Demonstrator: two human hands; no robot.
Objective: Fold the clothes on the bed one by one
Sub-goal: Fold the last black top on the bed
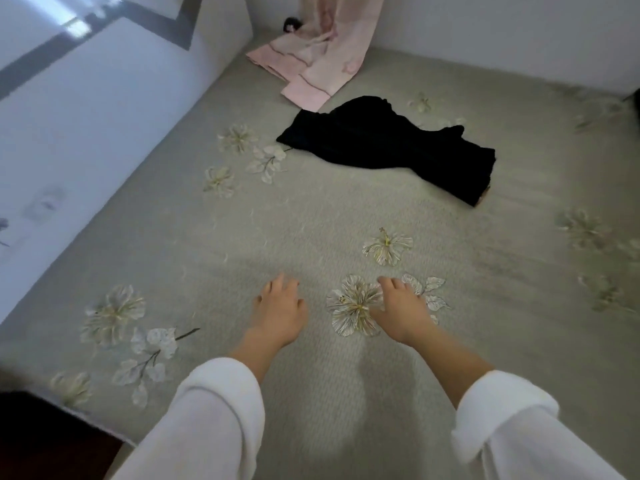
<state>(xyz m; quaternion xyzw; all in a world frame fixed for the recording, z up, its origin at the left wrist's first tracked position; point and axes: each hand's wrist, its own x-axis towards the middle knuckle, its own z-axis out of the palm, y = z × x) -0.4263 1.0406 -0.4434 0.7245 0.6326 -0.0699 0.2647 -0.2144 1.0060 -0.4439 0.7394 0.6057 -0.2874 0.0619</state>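
Pink cloth (322, 71) just beyond black garment (388, 147)

Soft, even light is falling across the pale bedspread (311, 220), leaving everything rather dim and grey. A bright streak of glare is shining on the glossy white panel (74, 27) at upper left. My arms are casting faint, blurry shadows: one is pooling just ahead of my left hand (280, 308), another is lying between my white sleeves (221, 410). The black garment (391, 147) is sinking into solid darkness, showing hardly any folds. The embroidered flowers (585, 230) along the right edge are smearing, and the wide lens is bending the bed's borders.
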